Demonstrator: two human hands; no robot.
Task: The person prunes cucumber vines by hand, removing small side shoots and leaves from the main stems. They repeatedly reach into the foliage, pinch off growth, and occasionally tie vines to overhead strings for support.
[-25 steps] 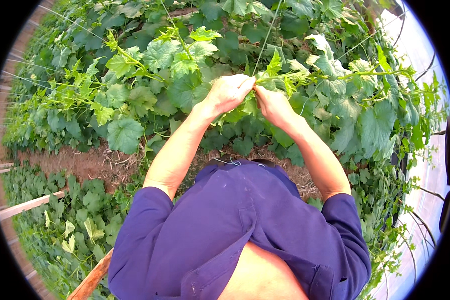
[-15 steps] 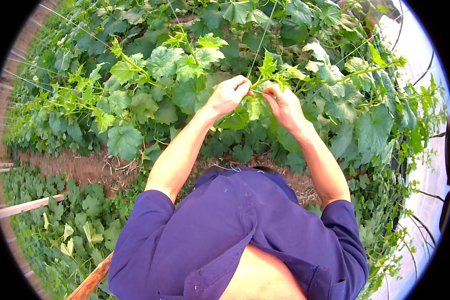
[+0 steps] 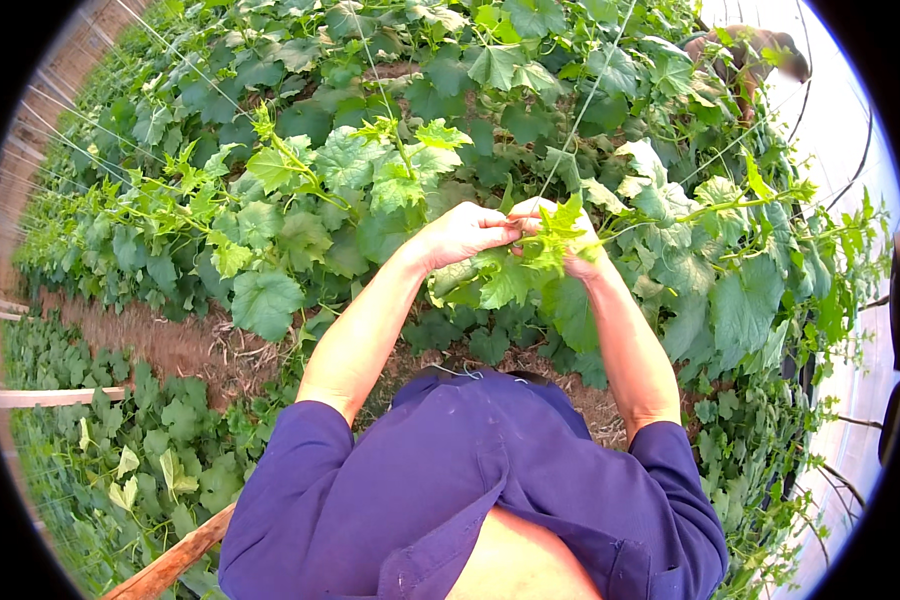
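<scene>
Vine tip (image 3: pixel 555 235) sits just above centre, around 12 o'clock, right by a support string (image 3: pixel 580 120). Left hand (image 3: pixel 465 235) pinches it from 9 o'clock, right hand (image 3: pixel 580 255) is clenched around it, half hidden by leaves. Tug too hard and that tender shoot probably snaps.

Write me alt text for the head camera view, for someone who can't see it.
Seen from above, a person's left hand and right hand meet on a leafy green vine tip beside a support string. Rows of broad-leaved vines cross bare soil; purple sleeves fill the foreground.
</scene>
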